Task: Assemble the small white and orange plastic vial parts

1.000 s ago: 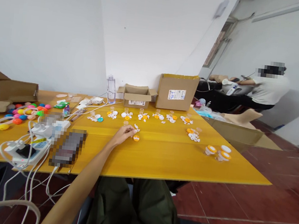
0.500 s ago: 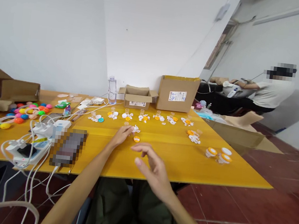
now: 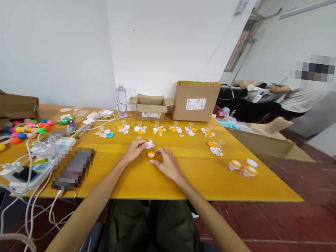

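I see the small round orange cap (image 3: 151, 154) on the yellow wooden bench (image 3: 198, 178) mid-bench, between my hands; my right hand (image 3: 168, 165), grip released, is touching it, while my left hand (image 3: 133, 150) pinches small white pieces (image 3: 148, 144).

Right hand (image 3: 167, 165) came in, fingers now beside orange cap (image 3: 151, 154)

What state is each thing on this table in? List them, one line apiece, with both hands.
Left hand: on the table, fingertips at small white parts.
Right hand: flat on the table, fingers beside the orange cap.
Orange cap: lying flat, not gripped.
Small cardboard box: flaps open.
Large cardboard box: upright, top open.
Water bottle: standing upright.
Power strip: cables plugged in.
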The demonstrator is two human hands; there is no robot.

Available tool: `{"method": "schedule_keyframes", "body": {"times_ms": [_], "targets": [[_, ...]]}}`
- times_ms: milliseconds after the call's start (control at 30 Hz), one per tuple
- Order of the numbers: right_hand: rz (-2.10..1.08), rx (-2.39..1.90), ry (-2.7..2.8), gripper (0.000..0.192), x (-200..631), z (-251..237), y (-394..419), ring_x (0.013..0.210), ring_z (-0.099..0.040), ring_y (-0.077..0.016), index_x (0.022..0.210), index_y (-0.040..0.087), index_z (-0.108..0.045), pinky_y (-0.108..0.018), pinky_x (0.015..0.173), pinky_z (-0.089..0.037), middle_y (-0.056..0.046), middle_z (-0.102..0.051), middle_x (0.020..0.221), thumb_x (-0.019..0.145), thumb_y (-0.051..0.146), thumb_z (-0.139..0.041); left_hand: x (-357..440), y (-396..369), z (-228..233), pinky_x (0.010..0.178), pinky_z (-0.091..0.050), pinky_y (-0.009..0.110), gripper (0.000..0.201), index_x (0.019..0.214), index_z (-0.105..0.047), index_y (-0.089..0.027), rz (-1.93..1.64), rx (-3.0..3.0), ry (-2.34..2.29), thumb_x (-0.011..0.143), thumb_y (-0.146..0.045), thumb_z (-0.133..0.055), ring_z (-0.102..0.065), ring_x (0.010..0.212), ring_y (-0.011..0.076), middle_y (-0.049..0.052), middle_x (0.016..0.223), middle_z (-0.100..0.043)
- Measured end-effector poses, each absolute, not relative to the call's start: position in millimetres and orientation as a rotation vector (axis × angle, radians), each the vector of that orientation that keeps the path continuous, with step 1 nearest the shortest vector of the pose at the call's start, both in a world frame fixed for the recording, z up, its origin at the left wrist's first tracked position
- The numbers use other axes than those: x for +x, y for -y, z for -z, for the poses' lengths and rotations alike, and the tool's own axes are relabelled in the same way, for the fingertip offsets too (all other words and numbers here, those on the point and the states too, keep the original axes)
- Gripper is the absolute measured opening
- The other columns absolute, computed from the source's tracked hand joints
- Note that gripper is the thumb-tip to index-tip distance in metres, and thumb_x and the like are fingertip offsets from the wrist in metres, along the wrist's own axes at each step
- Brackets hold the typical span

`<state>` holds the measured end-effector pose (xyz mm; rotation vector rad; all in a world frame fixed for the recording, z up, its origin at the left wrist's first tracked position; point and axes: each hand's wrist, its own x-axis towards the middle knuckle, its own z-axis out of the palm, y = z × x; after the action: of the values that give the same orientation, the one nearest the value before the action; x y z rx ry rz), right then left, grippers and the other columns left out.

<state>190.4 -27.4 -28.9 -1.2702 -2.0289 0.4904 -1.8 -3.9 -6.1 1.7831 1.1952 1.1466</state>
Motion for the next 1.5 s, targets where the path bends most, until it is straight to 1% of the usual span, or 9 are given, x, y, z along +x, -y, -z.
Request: {"method": "schedule_keyframes", "body": {"times_ms": [67, 133, 400, 633, 767, 900, 1200, 1367, 1500], "targets": [[-0.492, -1.267, 2.031, 0.02, 186, 27, 24, 0.1, -0.061, -0.0234, 0.091, 0.024, -0.065, -0.037, 0.087, -0.045, -0.004, -0.067, 0.1, 0.076, 0.031, -0.076, -2, 3, 7, 0.079, -0.049, 0.029, 0.031, 0.08, -0.073, -0.018, -1.148, 1.791, -1.211, 0.085, -0.046, -0.06, -0.062, 0.08, 0.0191, 0.001, 0.077, -0.071], [-0.5, -1.268, 2.032, 0.017, 184, 26, 22, 0.097, -0.061, -0.0228, 0.088, 0.024, -0.065, -0.036, 0.085, -0.045, -0.003, -0.067, 0.098, 0.076, 0.03, -0.076, -2, 3, 7, 0.079, -0.048, 0.029, 0.03, 0.079, -0.072, -0.017, -1.146, 1.791, -1.21, 0.084, -0.044, -0.06, -0.061, 0.079, 0.0183, 0.001, 0.076, -0.07], [-0.536, -1.272, 2.008, 0.011, 180, 22, 21, 0.097, -0.063, -0.0234, 0.087, 0.024, -0.068, -0.036, 0.086, -0.045, -0.004, -0.069, 0.097, 0.078, 0.026, -0.074, 2, 8, 0, 0.081, -0.05, 0.03, 0.024, 0.078, -0.069, -0.017, -1.081, 1.713, -1.084, 0.079, -0.042, -0.069, -0.064, 0.081, 0.0182, 0.003, 0.081, -0.072], [-0.585, -1.266, 1.937, 0.01, 180, 25, 20, 0.095, -0.064, -0.0232, 0.083, 0.024, -0.07, -0.037, 0.087, -0.047, -0.003, -0.071, 0.094, 0.075, 0.023, -0.074, 2, 13, -6, 0.081, -0.05, 0.03, 0.027, 0.079, -0.069, -0.018, -0.968, 1.718, -1.003, 0.076, -0.044, -0.073, -0.065, 0.084, 0.0181, 0.003, 0.085, -0.072], [-0.599, -1.256, 1.93, 0.01, 180, 26, 20, 0.094, -0.065, -0.0233, 0.084, 0.024, -0.07, -0.037, 0.086, -0.048, -0.003, -0.071, 0.094, 0.075, 0.022, -0.074, 2, 14, -5, 0.079, -0.05, 0.03, 0.027, 0.08, -0.07, -0.018, -0.941, 1.711, -0.991, 0.074, -0.044, -0.075, -0.066, 0.08, 0.0177, 0.004, 0.083, -0.072], [-0.593, -1.229, 1.938, 0.01, 181, 26, 19, 0.093, -0.065, -0.0232, 0.084, 0.025, -0.07, -0.037, 0.085, -0.048, -0.003, -0.072, 0.094, 0.075, 0.025, -0.075, 3, 13, -4, 0.079, -0.051, 0.03, 0.027, 0.078, -0.071, -0.018, -0.948, 1.732, -1.023, 0.073, -0.044, -0.075, -0.066, 0.078, 0.018, 0.004, 0.081, -0.073], [-0.565, -1.293, 1.876, 0.015, 180, 31, 17, 0.097, -0.064, -0.0245, 0.085, 0.024, -0.069, -0.038, 0.088, -0.048, -0.005, -0.071, 0.096, 0.072, 0.024, -0.077, 2, 12, -6, 0.082, -0.05, 0.031, 0.023, 0.073, -0.072, -0.018, -1.005, 1.773, -1.069, 0.078, -0.04, -0.069, -0.065, 0.081, 0.0191, 0.004, 0.079, -0.073], [-0.576, -1.273, 1.872, 0.011, 180, 33, 17, 0.095, -0.064, -0.0234, 0.08, 0.024, -0.069, -0.038, 0.088, -0.048, -0.003, -0.071, 0.092, 0.073, 0.023, -0.076, 2, 13, -6, 0.082, -0.051, 0.031, 0.023, 0.073, -0.073, -0.018, -1.012, 1.776, -1.08, 0.078, -0.04, -0.07, -0.066, 0.082, 0.0193, 0.004, 0.08, -0.074], [-0.595, -1.235, 1.878, 0.009, 180, 32, 17, 0.094, -0.065, -0.023, 0.08, 0.025, -0.07, -0.037, 0.088, -0.048, -0.002, -0.071, 0.092, 0.074, 0.023, -0.075, 3, 12, -5, 0.082, -0.051, 0.032, 0.024, 0.074, -0.074, -0.018, -1.002, 1.783, -1.072, 0.077, -0.042, -0.071, -0.066, 0.083, 0.02, 0.004, 0.08, -0.075]]}}
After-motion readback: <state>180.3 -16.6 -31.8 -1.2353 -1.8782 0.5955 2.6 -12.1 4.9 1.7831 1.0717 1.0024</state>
